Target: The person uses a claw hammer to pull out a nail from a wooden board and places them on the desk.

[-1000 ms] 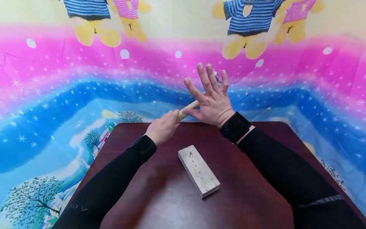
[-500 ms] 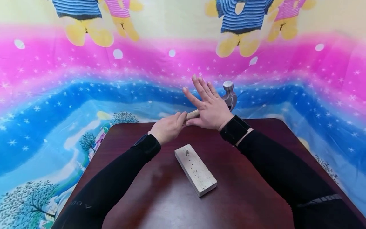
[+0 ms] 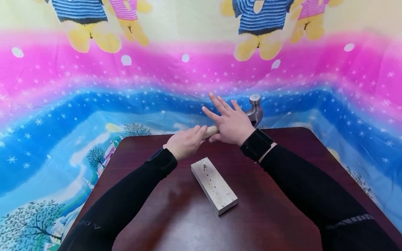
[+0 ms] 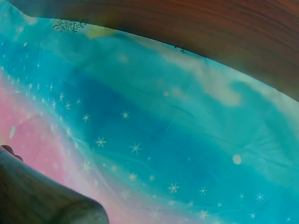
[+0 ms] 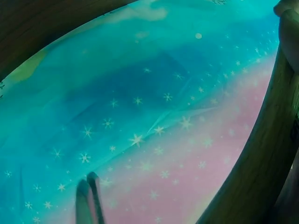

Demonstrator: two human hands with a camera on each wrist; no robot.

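In the head view my left hand (image 3: 185,142) grips the wooden handle of a claw hammer (image 3: 211,131) near its end, above the far part of the table. My right hand (image 3: 233,124) is held with fingers straight and spread, its back to the head camera, overlapping the middle of the handle. The steel hammer head (image 3: 255,111) shows past it, striking face up. The right wrist view has the handle (image 5: 261,149) curving along the right side, with left-hand fingertips (image 5: 290,37) at its top. A pale wood block (image 3: 215,188) lies below the hands, a small nail (image 3: 205,167) standing at its far end.
The dark red-brown table (image 3: 267,216) carries the block, whose top has several small dark marks. Its far edge lies just behind the hands. A printed cloth (image 3: 157,76) with snowflakes and bear figures hangs behind and around the table.
Both hands and the hammer have come down toward the table, the left hand also shifting a little right. The hammer head, mostly hidden earlier, now shows beside the right hand.
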